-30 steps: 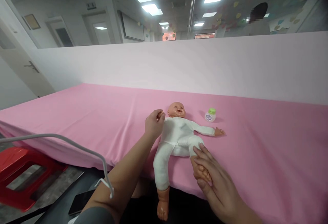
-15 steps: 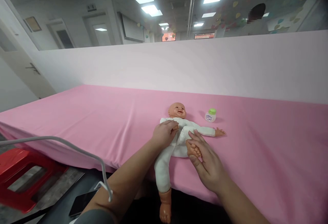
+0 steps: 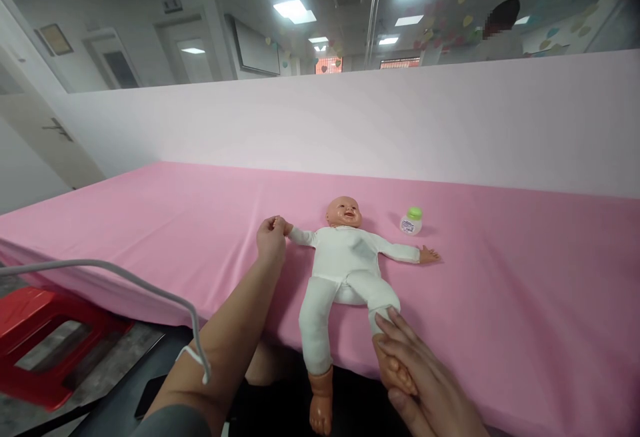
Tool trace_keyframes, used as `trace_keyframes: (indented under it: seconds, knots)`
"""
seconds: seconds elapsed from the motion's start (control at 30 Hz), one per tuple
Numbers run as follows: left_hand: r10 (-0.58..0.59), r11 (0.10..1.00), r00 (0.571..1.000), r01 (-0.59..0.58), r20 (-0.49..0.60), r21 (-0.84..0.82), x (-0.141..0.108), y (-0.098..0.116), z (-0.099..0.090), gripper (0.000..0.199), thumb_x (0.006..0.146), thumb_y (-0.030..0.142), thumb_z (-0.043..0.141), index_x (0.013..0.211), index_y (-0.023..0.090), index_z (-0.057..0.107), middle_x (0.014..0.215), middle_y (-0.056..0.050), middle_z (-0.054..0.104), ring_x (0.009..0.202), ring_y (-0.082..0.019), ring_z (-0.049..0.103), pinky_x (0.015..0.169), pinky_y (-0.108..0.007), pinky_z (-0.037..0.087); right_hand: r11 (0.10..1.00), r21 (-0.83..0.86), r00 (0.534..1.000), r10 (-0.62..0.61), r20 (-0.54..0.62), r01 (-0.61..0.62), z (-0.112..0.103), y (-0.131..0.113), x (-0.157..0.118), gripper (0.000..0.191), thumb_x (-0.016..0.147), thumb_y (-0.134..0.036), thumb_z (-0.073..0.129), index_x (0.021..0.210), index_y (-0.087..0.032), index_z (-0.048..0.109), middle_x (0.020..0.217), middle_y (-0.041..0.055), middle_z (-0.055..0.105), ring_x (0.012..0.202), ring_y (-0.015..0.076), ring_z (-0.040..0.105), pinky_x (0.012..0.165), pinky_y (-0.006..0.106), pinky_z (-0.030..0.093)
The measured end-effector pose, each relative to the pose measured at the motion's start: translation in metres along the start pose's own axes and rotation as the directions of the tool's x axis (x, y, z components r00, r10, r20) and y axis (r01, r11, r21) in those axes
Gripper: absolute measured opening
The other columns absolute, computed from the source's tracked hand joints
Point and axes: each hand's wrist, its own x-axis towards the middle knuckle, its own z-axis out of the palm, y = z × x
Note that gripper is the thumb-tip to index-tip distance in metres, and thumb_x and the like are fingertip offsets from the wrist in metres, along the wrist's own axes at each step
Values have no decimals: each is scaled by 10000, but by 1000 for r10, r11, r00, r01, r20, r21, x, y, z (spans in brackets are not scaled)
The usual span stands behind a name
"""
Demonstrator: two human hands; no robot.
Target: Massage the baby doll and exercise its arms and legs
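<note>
White-clad baby doll (image 3: 345,257), face up, limbs spread, on pink cloth (image 3: 480,277).

Worn on the head, one camera looks forward and down from close by, over the surface (image 3: 200,224) toward the wall (image 3: 350,124).

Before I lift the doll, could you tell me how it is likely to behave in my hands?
The doll may flex at the limbs, since the leg that the right hand touches bends at the knee. Its head looks glossy, so it could be slippery there; the matte white suit should grip better.
</note>
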Motion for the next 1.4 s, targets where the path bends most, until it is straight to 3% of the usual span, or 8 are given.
trace_keyframes:
  seconds: [0.13,0.43,0.6,0.7,0.83,1.03,1.27,1.4]
  knots:
    - [-233,972,965,236,-123,7,21,-15,-8,102,796,226,648,892,197,671,711,-4,610,614,-159,597,616,-303,528,998,-32,998,-53,18,53,13,3,-11,486,1007,-411,637,1448,-217,573,1489,123,625,1433,347,528,1070,449,588]
    - [-310,950,945,311,-101,-5,25,-17,-11,90,727,159,623,692,215,563,549,26,484,524,-169,549,560,-317,516,994,-62,996,-87,17,88,23,7,-18,481,996,-421,660,1416,-199,587,1468,133,642,1405,343,557,1040,423,608]
    - [-207,978,973,203,-103,-49,8,0,-5,102,809,214,671,908,200,651,778,-21,653,723,-179,662,714,-338,578,999,-33,1000,-30,6,30,11,4,-11,501,1019,-395,612,1485,-228,537,1494,121,621,1429,338,532,1044,441,604]
    - [-26,996,1000,25,-12,-89,-11,13,6,202,842,292,724,1013,192,682,954,-48,703,839,-167,672,817,-330,580,1000,-27,1000,10,-6,-10,2,2,-2,508,1031,-369,578,1515,-234,503,1559,117,556,1474,348,475,1089,493,565]
    - [159,985,977,-148,140,-85,-35,25,25,270,851,361,750,1042,176,706,1015,-74,726,906,-188,681,849,-338,565,999,18,999,45,1,-45,-5,1,16,520,1041,-331,546,1547,-244,462,1618,107,484,1539,356,368,1154,556,494]
    - [277,909,855,-381,439,169,-71,23,42,243,845,271,747,1083,229,772,966,-54,782,885,-215,714,835,-333,550,990,86,994,112,-11,-111,-4,13,48,448,1042,-364,549,1477,-257,520,1638,103,458,1564,358,321,1187,619,432]
    - [252,525,588,-750,768,402,-96,23,40,281,865,227,695,1110,329,789,1051,-22,809,935,-235,730,817,-332,522,980,150,990,136,-31,-129,2,27,80,362,1060,-379,530,1394,-243,550,1627,120,472,1583,332,282,1225,632,367]
    - [243,534,605,-736,758,416,-92,25,39,267,880,259,689,1118,325,788,1067,-24,809,964,-231,734,838,-324,533,976,169,988,148,-40,-140,3,27,84,362,1058,-384,532,1391,-241,551,1626,127,470,1582,332,286,1228,635,359]
